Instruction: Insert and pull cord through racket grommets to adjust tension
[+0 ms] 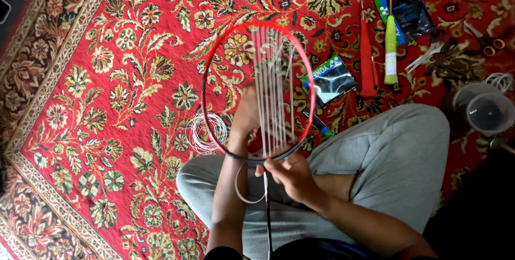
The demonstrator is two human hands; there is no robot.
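**Red racket frame held over the lap**

Head view: the racket (pixel 257 91) is gripped at its lower rim by the left hand (pixel 244 118), fingers behind the strings. A white string (pixel 249 185) is pinched by the right hand (pixel 289 177), just below the rim. A string coil (pixel 206 131) lies left of the fingers.

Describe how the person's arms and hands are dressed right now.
Both are bare: the left hand and right hand wear no gloves, rings or watch that show, and both forearms are uncovered. A dark sleeve edge shows only near the bottom of the frame. Grey trousers cover the legs.
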